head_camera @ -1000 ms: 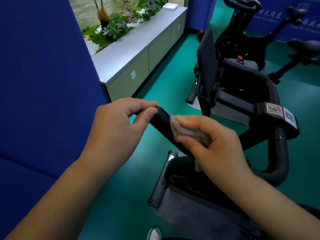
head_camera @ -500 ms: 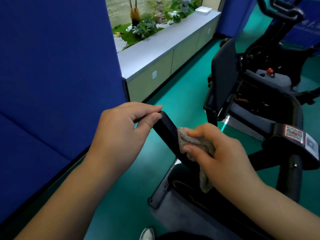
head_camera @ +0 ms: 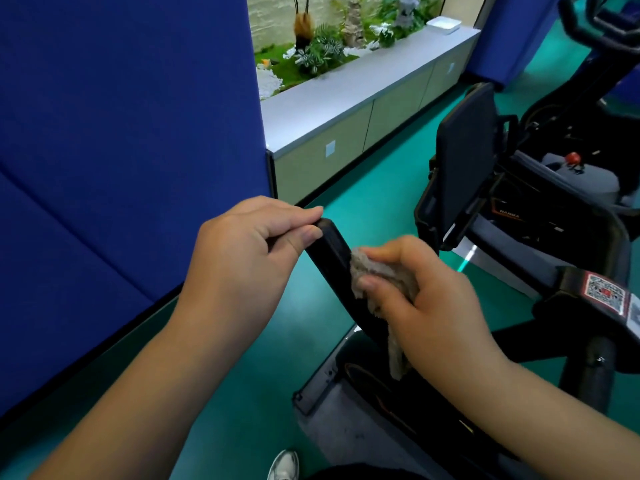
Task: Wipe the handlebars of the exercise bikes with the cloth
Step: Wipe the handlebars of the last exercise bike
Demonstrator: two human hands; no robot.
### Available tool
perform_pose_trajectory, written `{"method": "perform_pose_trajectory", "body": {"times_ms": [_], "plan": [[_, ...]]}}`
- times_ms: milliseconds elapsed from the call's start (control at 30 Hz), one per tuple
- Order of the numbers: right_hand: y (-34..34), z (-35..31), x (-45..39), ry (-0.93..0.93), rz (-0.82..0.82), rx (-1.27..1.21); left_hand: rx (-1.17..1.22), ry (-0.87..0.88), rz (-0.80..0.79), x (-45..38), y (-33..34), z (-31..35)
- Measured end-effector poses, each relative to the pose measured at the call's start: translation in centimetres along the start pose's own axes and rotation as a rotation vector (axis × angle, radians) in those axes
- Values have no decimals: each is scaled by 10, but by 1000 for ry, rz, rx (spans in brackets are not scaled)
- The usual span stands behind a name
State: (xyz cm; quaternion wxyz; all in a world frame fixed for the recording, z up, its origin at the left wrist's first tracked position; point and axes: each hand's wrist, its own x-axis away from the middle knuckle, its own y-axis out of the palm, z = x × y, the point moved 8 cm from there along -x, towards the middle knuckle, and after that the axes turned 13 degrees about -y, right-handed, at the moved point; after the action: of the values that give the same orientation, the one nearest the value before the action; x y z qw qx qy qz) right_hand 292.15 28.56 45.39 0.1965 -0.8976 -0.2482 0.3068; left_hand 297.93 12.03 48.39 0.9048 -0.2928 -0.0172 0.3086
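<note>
Left hand [head_camera: 242,258] pinches rigid handlebar [head_camera: 332,258] tip; right hand [head_camera: 426,299] clutches soft limp cloth [head_camera: 377,275] wrapped around bar.

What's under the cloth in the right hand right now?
The cloth is wrapped over the black handlebar, held there by the right hand. The bar surface beneath it is covered. The left hand pinches the bar's end.

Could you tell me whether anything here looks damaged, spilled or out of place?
Nothing stands out. The left hand pinches the end of the black handlebar, the right hand presses the cloth around it, and the green floor shows no spill.
</note>
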Motion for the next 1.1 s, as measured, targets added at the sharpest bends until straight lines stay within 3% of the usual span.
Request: {"method": "perform_pose_trajectory", "body": {"times_ms": [133,367,600,767,967,1100], "plan": [[13,-9,-30,-51,36,-97,-14,12,14,2,0,1],[10,21,0,86,-125,-135,9,22,10,1,-1,2],[28,11,-40,91,-72,-184,9,34,17,2,-1,3],[15,27,1,163,-212,-83,13,29,5,3,0,3],[11,-3,-31,63,0,-148,24,-10,-12,0,1,-1],[6,-5,-10,34,21,-44,11,-2,-21,-1,0,-1]]}}
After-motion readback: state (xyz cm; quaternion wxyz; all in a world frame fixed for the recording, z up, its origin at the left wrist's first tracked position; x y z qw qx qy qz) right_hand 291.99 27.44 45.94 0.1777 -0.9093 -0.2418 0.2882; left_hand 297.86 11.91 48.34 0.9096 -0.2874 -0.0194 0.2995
